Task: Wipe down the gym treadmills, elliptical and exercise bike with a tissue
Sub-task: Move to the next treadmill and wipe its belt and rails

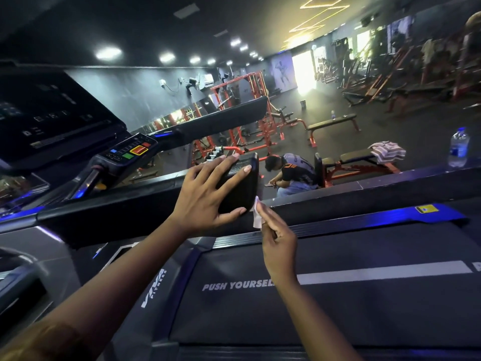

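- Handrail end cap (247,188): black, padded, the free end of the treadmill's side rail. The rail's long axis runs from lower L of view up to the R and stops at this cap. It lies just ahead of both hands, above the near edge of the deck.
- Tissue (257,214): small pale wad, touching the cap's lower R corner. The cap's end face lies directly above it, so I judge the next wipe goes up over that face.
- L hand (208,194): nearer the rail body. Clasps the cap, w/ fingers spread over top and front and thumb hooked under the lower edge. Looks like a steadying hold.
- R hand (278,238): below and R of the cap, nearer the end face. Thumb and fingertips pinch the tissue, other fingers curled in. No contact w/ the rail apart from the tissue.
- Treadmill deck (338,308): dark belt below both forearms, white stripe and "PUSH YOURSEL…" lettering.
- Console (52,113): dark screen, far L, well apart from the hands.
- Button panel (130,151): red, green and blue keys, L of the cap.
- Water bottle (458,148): upright, far R.
- Seated person (294,170): bkgd, on the gym floor beyond the rail.
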`<state>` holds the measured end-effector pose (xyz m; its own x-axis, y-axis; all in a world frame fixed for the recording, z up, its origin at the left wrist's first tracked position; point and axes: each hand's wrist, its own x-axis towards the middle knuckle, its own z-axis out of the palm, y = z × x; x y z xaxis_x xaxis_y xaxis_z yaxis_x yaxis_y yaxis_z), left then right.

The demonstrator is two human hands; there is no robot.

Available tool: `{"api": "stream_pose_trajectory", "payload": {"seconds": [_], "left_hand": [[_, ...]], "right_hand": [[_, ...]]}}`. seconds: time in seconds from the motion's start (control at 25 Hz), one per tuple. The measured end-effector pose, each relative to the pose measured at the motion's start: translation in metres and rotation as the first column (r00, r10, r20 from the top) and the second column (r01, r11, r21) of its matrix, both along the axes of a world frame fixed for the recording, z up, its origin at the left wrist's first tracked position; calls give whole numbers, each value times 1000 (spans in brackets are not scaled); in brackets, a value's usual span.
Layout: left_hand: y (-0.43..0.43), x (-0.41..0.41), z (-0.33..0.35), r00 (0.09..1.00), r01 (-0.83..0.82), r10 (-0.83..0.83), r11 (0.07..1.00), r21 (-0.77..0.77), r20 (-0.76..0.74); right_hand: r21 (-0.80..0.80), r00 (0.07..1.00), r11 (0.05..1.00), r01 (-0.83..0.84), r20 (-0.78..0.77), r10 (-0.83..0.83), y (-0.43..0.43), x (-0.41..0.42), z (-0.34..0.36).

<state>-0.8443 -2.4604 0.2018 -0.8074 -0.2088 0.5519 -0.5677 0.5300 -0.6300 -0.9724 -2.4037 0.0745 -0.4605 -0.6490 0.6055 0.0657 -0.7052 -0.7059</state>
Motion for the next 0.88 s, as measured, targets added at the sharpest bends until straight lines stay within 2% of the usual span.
{"api": "stream_pose_trajectory", "payload": {"seconds": [0.2,0.32,0.44,0.56,0.68,0.76,0.88], "left_hand": [[13,-1,-2,997,-71,76,990,120,-34],[34,-3,-16,982,-98,129,974,205,-141],[62,-7,-48,950,16,87,945,327,-299],[90,-11,-93,937,118,51,885,449,-346],[107,-23,-139,945,140,85,768,625,-316],[113,-36,-169,959,136,106,642,754,-263],[115,-61,-206,984,46,131,460,887,-119]], "right_hand": [[107,972,987,121,-215,-96,24,-25,18],[189,940,970,152,-330,-83,42,-41,25],[267,888,942,204,-455,-63,63,-57,17],[360,822,897,258,-569,-8,91,-71,-5],[458,747,822,338,-662,62,110,-88,-25],[536,703,757,373,-696,147,119,-101,-38],[628,647,649,430,-715,265,132,-130,-59]]}}
